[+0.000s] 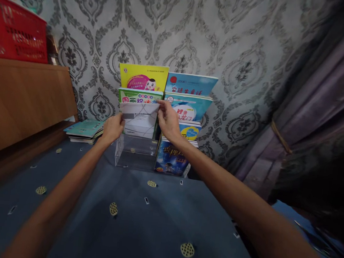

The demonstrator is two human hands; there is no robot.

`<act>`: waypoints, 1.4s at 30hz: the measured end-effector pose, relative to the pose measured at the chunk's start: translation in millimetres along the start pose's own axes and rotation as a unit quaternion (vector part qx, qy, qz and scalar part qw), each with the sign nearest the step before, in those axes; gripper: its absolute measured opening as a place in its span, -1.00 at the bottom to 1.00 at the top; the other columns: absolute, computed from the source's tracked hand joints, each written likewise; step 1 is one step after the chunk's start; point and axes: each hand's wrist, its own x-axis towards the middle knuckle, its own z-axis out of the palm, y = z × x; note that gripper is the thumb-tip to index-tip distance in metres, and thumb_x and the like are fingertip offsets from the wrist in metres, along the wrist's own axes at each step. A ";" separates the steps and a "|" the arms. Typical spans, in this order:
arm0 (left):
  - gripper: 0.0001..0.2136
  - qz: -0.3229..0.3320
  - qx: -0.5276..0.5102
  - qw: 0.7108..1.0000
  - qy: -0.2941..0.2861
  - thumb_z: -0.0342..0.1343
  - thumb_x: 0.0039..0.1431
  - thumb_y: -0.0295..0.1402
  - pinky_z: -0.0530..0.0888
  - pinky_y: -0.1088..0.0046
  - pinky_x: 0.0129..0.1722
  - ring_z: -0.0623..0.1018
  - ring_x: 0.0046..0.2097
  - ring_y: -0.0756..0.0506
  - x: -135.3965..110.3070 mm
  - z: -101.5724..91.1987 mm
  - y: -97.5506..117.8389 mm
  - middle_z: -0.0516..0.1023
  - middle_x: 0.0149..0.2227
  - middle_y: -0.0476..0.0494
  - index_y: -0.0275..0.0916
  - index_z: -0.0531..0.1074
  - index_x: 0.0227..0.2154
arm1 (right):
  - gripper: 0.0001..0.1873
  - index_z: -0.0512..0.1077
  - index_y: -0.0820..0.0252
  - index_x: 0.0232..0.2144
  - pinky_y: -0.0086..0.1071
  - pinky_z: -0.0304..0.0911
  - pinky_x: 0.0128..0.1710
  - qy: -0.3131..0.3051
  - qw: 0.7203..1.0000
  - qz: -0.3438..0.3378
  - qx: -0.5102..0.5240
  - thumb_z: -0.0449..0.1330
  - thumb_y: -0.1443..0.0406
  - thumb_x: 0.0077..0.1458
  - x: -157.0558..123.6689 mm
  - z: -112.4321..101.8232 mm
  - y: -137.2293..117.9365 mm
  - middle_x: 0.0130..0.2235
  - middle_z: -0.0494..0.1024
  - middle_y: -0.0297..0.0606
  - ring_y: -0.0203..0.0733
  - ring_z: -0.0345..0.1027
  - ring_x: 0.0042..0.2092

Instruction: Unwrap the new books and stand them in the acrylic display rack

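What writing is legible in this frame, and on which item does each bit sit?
"安徒生", lower edge cut off: top blue book.
"鲤鱼" and "龙门": light blue book below it.
"图画捉迷", partly covered: green book.
Too blurred or small to read: the dark blue book title, the yellow book print, the marks on the red crate, and the white booklet held by left hand and right hand.

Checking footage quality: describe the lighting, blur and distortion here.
Head view: dim, even light; wide-angle bending stretches the lower corners; the curtain sinks into dark vignette; the white booklet between left hand and right hand looks fairly sharp.
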 end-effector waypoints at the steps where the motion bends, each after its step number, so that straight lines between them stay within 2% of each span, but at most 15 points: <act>1: -0.76 -0.003 0.002 1.000 -0.003 -0.02 0.26 -0.35 0.45 0.18 -0.08 0.59 -0.04 -0.34 -1.3 -0.8 1.4 0.63 -0.11 -0.33 -0.21 0.48 -0.10 | -0.61 0.35 0.10 0.01 -0.11 0.37 0.02 0.012 1.000 -0.007 0.005 -0.04 0.42 0.17 -1.2 0.0 -1.0 -0.03 0.53 -0.12 -0.05 0.41 -0.02; 5: -0.72 -0.019 0.028 0.999 -0.012 -0.06 0.30 -0.32 0.46 0.13 -0.08 0.60 -0.04 -0.38 -7.7 -3.6 8.4 0.61 -0.12 -0.41 -0.26 0.44 -0.04 | -0.67 0.41 0.12 -0.08 -0.08 0.34 0.07 0.054 0.998 -0.041 -0.005 -0.05 0.41 0.20 -5.2 -3.9 -5.1 -0.06 0.54 -0.09 -0.04 0.41 0.00; 8: -0.71 -0.023 0.049 0.999 -0.005 -0.09 0.33 -0.29 0.46 0.15 -0.11 0.61 -0.08 -0.37 -11.9 -4.8 12.4 0.62 -0.15 -0.42 -0.27 0.42 -0.02 | -0.70 0.46 0.08 -0.14 -0.04 0.32 0.10 0.062 0.996 -0.058 -0.030 -0.04 0.40 0.23 -7.1 -8.5 -7.7 -0.09 0.56 -0.12 -0.03 0.41 0.02; 15: -0.69 -0.051 0.006 0.998 0.026 -0.09 0.35 -0.22 0.46 0.18 -0.15 0.63 -0.13 -0.38 -12.6 -7.5 14.0 0.63 -0.22 -0.37 -0.28 0.35 0.01 | -0.61 0.48 0.03 -0.07 0.02 0.30 0.11 0.054 0.996 -0.053 -0.048 -0.01 0.45 0.18 -13.2 -10.9 -11.4 -0.02 0.51 -0.13 0.00 0.38 0.07; 19: -0.70 -0.053 -0.065 0.995 0.056 -0.05 0.34 -0.22 0.45 0.21 -0.15 0.62 -0.12 -0.34 -10.0 -8.6 9.2 0.63 -0.18 -0.32 -0.27 0.30 0.01 | -0.61 0.44 0.10 -0.05 -0.12 0.41 -0.12 0.075 0.996 -0.020 -0.032 0.03 0.43 0.10 -16.6 -8.9 -11.8 -0.09 0.51 -0.12 -0.03 0.43 -0.06; 22: -0.75 -0.047 -0.107 0.989 0.086 -0.02 0.31 -0.25 0.45 0.27 -0.13 0.62 -0.13 -0.26 -8.8 -8.0 4.5 0.63 -0.18 -0.23 -0.22 0.31 -0.02 | -0.70 0.43 0.14 -0.12 -0.17 0.42 -0.21 0.079 0.997 0.019 -0.016 0.06 0.37 0.08 -16.8 -8.2 -11.2 -0.19 0.56 -0.14 -0.05 0.46 -0.17; 26: -0.79 -0.035 -0.134 0.985 0.103 0.00 0.29 -0.28 0.44 0.30 -0.12 0.60 -0.14 -0.20 -5.9 -7.2 0.6 0.61 -0.18 -0.19 -0.20 0.33 -0.06 | -0.82 0.46 0.12 -0.27 -0.14 0.42 -0.21 0.048 0.996 0.069 -0.018 0.08 0.31 0.10 -12.8 -7.6 -7.7 -0.30 0.60 -0.20 -0.04 0.49 -0.26; 32: -0.87 -0.009 -0.156 0.983 0.092 -0.03 0.28 -0.34 0.41 0.32 -0.09 0.57 -0.16 -0.17 0.0 -9.7 1.8 0.60 -0.17 -0.18 -0.19 0.39 -0.19 | -0.85 0.49 0.10 -0.35 -0.12 0.43 -0.25 0.031 0.993 0.112 -0.012 0.11 0.28 0.06 -4.8 -3.0 2.7 -0.40 0.59 -0.22 0.02 0.52 -0.32; 35: -0.86 -0.009 -0.164 0.983 0.088 -0.03 0.27 -0.35 0.40 0.31 -0.09 0.56 -0.16 -0.17 1.2 -9.9 2.7 0.59 -0.19 -0.18 -0.19 0.39 -0.19 | -0.84 0.48 0.11 -0.35 -0.11 0.44 -0.25 0.033 0.992 0.118 0.001 0.10 0.28 0.05 -4.9 -1.2 3.2 -0.43 0.58 -0.24 0.00 0.52 -0.34; 39: -0.83 0.006 -0.195 0.977 0.089 -0.03 0.24 -0.35 0.41 0.33 -0.11 0.56 -0.16 -0.16 1.7 -7.0 1.6 0.58 -0.20 -0.16 -0.18 0.37 -0.14 | -0.84 0.47 0.11 -0.34 -0.13 0.45 -0.23 0.035 0.994 0.106 0.012 0.09 0.27 0.05 -8.9 -1.5 -2.3 -0.37 0.60 -0.22 -0.01 0.54 -0.30; 42: -0.85 0.008 -0.196 0.976 0.092 -0.03 0.25 -0.36 0.41 0.35 -0.15 0.56 -0.19 -0.15 2.8 -4.8 -0.8 0.58 -0.19 -0.15 -0.19 0.38 -0.17 | -0.84 0.47 0.12 -0.33 -0.14 0.45 -0.21 0.026 0.994 0.105 0.023 0.11 0.24 0.07 -10.5 -1.6 -4.6 -0.34 0.61 -0.21 -0.02 0.54 -0.28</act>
